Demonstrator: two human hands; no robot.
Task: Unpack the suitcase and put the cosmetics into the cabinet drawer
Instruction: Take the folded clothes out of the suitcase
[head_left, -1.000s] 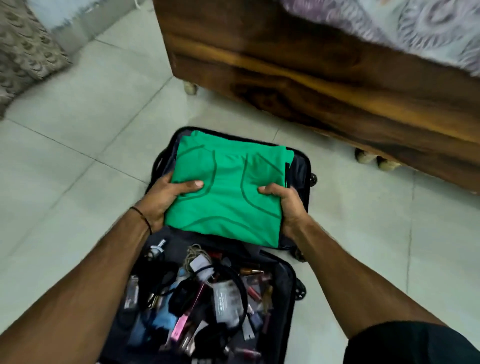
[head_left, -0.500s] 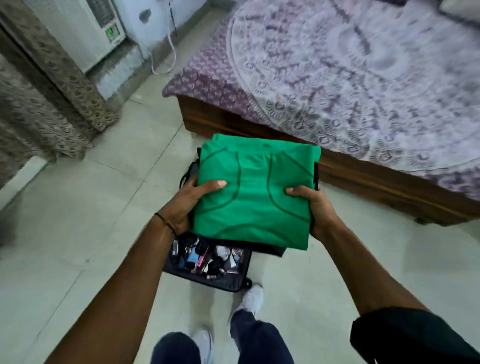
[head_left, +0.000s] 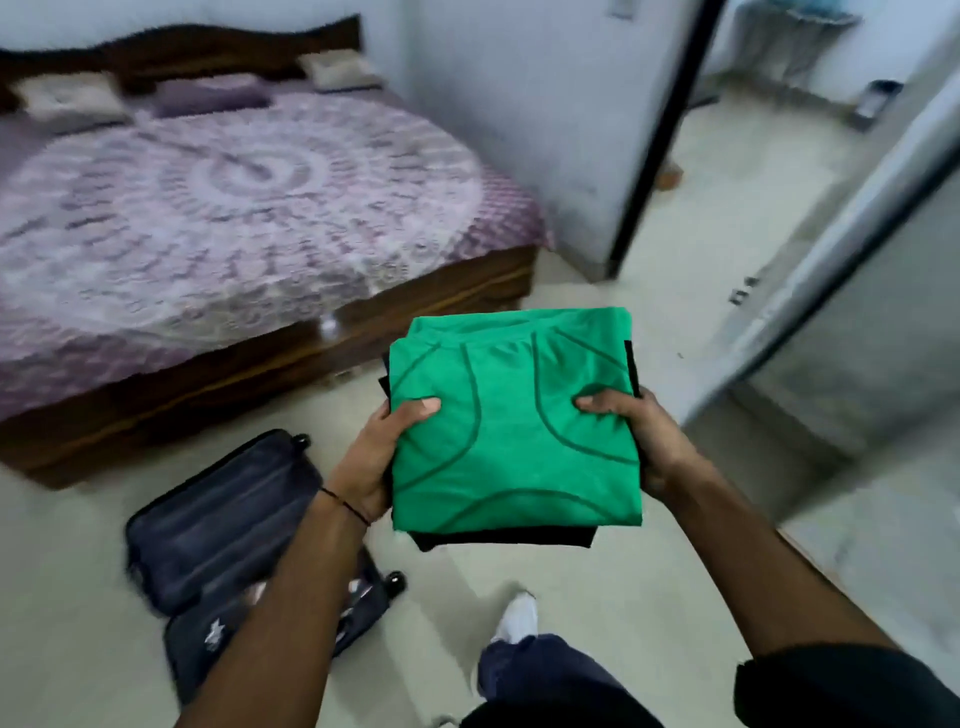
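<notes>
Here, left grip and right grip each clamp opposite sides of the folded green garment.

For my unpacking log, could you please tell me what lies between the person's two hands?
Head view: a folded green garment atop a black garment.

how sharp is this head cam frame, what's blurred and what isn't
Head view: the green folded garment and the left hand and right hand gripping it are fairly sharp; the bed and open suitcase are smeared with blur; the door frame leans from the wide lens; light is soft and even.
</notes>
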